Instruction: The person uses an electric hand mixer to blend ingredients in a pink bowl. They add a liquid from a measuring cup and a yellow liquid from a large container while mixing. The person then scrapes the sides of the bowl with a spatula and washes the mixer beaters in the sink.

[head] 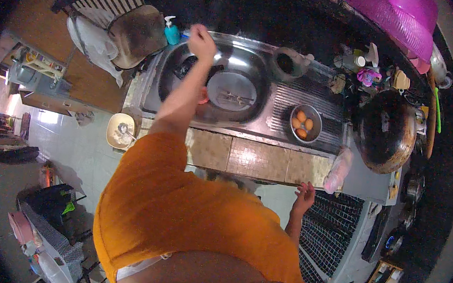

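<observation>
My left hand point(201, 44) is stretched over the stainless steel sink point(254, 103), its fingers curled above the back rim. Whether anything is in it cannot be seen. Close by stands a teal pump bottle point(172, 34). Down in the sink sit a round metal pan or lid point(232, 91), a black item point(185, 67) and a small red object point(203, 96), partly behind my forearm. My right hand point(305, 195) hangs in front of the tiled counter edge point(258, 159), fingers apart and holding nothing. A metal bowl point(320, 126) with several brown eggs point(301, 116) rests on the ribbed drainboard.
A grey pot point(299, 62) stands behind the drainboard. To the right are a plastic bag with pinkish contents point(338, 170) and a large blackened wok point(387, 132). At the left, a cream bowl with a spoon point(121, 131) sits at the counter's end, below a brown tray point(138, 35).
</observation>
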`<state>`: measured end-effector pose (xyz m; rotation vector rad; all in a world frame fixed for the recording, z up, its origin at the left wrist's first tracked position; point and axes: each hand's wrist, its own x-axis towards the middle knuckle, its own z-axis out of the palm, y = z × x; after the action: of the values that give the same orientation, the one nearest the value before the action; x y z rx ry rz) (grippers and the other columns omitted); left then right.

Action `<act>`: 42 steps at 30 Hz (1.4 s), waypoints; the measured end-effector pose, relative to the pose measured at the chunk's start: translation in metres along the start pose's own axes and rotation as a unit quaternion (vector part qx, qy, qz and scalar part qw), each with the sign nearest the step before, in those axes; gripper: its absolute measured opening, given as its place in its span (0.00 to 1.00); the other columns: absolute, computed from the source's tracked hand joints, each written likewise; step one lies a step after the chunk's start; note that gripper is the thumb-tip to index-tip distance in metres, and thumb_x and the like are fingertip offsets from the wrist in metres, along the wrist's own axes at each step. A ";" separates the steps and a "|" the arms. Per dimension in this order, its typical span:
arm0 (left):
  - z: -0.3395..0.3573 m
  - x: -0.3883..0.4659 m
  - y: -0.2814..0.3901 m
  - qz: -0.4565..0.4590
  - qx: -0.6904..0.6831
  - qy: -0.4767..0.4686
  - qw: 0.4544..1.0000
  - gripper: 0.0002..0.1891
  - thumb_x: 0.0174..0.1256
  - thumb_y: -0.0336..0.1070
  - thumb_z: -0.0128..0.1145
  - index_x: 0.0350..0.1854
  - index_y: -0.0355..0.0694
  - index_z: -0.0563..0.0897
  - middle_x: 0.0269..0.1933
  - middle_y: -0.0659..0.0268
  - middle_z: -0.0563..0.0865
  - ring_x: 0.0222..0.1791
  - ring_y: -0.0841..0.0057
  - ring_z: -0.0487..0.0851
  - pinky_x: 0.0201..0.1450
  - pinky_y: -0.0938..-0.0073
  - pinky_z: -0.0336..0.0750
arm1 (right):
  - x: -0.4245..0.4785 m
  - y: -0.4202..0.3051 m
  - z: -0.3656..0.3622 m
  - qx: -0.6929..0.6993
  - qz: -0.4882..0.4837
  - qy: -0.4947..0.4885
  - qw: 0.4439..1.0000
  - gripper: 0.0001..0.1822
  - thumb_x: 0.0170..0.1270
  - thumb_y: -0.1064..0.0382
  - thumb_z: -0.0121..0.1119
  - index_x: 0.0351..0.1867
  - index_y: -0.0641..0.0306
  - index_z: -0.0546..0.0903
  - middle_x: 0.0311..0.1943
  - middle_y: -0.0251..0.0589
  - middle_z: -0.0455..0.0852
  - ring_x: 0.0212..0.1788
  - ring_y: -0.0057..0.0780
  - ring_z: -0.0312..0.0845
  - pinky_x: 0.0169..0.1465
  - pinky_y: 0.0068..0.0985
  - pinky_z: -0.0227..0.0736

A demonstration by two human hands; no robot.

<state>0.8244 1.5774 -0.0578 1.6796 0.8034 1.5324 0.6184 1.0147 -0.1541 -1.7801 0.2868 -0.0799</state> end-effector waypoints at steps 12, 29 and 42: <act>0.012 0.194 -0.004 0.247 0.425 -0.230 0.840 0.22 0.53 0.49 0.59 0.54 0.61 0.81 0.58 0.61 0.77 0.62 0.60 0.71 0.63 0.50 0.62 | -0.008 -0.017 0.038 -0.011 -0.045 -0.090 0.995 0.18 0.68 0.66 0.53 0.57 0.64 0.72 0.46 0.39 0.82 0.37 0.21 0.79 0.38 0.18 0.75; -0.026 0.199 0.034 0.425 0.405 -0.264 0.765 0.19 0.62 0.49 0.57 0.54 0.53 0.80 0.47 0.60 0.83 0.50 0.59 0.80 0.55 0.55 0.68 | -0.021 -0.007 0.013 -0.098 -0.032 -0.098 0.990 0.19 0.67 0.69 0.50 0.59 0.66 0.71 0.44 0.40 0.83 0.35 0.25 0.81 0.35 0.21 0.77; -0.041 0.205 0.057 0.362 0.350 -0.347 0.791 0.14 0.61 0.39 0.56 0.48 0.44 0.81 0.47 0.57 0.84 0.47 0.56 0.81 0.48 0.58 0.76 | -0.024 0.022 0.011 -0.027 -0.035 -0.111 0.993 0.17 0.69 0.67 0.51 0.57 0.65 0.72 0.43 0.40 0.84 0.35 0.23 0.80 0.37 0.21 0.77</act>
<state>0.8030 1.7199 0.1045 3.1140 0.3073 0.8581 0.5941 1.0268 -0.1752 -1.8343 0.0661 0.0758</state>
